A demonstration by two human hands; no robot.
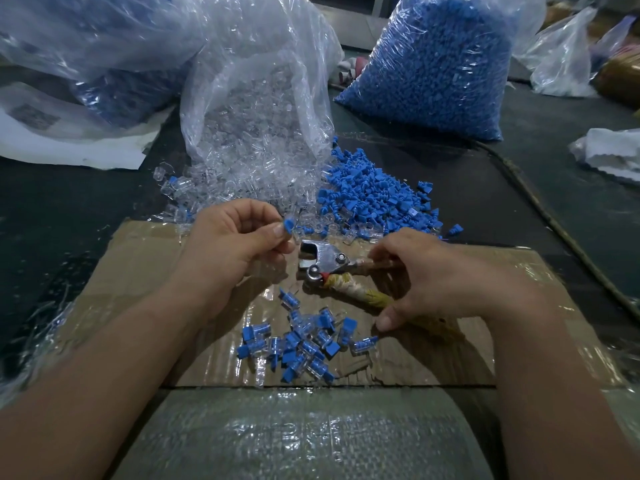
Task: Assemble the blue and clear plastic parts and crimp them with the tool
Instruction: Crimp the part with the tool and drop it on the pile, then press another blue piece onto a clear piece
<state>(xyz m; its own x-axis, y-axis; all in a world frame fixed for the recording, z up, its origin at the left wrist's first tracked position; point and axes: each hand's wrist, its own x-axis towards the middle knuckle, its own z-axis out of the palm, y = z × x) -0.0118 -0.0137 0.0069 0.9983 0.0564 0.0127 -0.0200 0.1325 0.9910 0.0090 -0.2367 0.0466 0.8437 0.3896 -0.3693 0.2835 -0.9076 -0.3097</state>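
Observation:
My left hand [239, 237] pinches a small blue part [288, 224] between thumb and fingers, just above and left of the tool's jaws. A metal crimping tool [320, 259] with cloth-wrapped handles lies across the cardboard [145, 265]; its jaws gape toward the left. My right hand [429, 278] grips the two handles, thumb under the lower one. A heap of joined blue-and-clear pieces [301, 344] lies on the cardboard below the tool. Loose blue parts [374, 195] and loose clear parts [242, 181] are piled just beyond the cardboard.
An open bag of clear parts [256, 98] stands behind the piles. A full bag of blue parts [440, 64] stands at the back right, more plastic bags at the back left [86, 46]. A woven sack [304, 434] covers my lap below the cardboard.

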